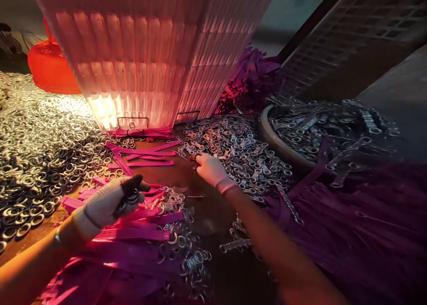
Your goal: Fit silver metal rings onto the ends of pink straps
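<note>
The left hand, gloved, is curled around a dark tool, resting on a bundle of pink straps that lies under and at 3 o'clock of it. The right hand, also gloved, reaches toward 12 o'clock, fingertips pinched at the edge of the heap of metal clips; what it grips is too small to tell. About five loose straps lie between the hands. Rings, too many to count, pile at 9 o'clock.
</note>
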Tool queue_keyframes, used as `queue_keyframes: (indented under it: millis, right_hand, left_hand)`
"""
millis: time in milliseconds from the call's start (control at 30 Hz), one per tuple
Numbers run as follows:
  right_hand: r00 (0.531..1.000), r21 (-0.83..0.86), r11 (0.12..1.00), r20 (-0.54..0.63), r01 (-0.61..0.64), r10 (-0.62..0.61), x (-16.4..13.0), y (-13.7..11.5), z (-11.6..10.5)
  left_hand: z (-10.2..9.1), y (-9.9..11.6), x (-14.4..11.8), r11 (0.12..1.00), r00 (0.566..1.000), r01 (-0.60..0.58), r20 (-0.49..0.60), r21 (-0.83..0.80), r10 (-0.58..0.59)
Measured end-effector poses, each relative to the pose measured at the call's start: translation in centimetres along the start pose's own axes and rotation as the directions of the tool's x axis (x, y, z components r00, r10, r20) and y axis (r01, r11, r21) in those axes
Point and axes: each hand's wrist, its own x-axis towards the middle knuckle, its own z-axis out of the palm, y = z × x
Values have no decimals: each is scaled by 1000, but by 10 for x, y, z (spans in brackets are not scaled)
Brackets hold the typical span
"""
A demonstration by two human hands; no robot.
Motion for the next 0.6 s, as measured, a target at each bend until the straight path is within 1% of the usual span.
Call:
queue_keyframes:
  millis: [33,100,167,233,300,367,400,500,600]
  right_hand:
    - [1000,-31,999,-8,-22,22,13,13,8]
    - [999,-68,997,-23,-28,26,32,31,23]
    - [999,-87,996,-36,-22,19,42,40,35]
    - [998,-90,995,-57,-32,27,47,43,45]
    - [996,-84,995,-81,-52,45,49,44,52]
    - [995,-71,996,-87,-55,49,47,42,56]
    - [996,-64,997,-81,-48,43,44,41,56]
    - [999,-43,999,-33,-20,19,29,40,52]
    - [999,-28,999,28,-34,35,6,47,42]
  left_hand:
    - [3,-4,9,990,997,80,15,-113,-79]
    - [8,-9,22,938,979,201,99,-282,-180]
    - [10,-9,27,891,956,273,204,-363,-210]
    - [12,-9,27,876,948,285,247,-390,-199]
    - [13,-10,24,895,961,245,215,-372,-174]
    - [13,-14,22,935,979,167,163,-314,-120]
    - [12,-16,21,953,984,128,155,-274,-87]
    - [10,-23,21,980,986,56,163,-190,-25]
    - [8,-24,20,984,987,3,158,-179,26]
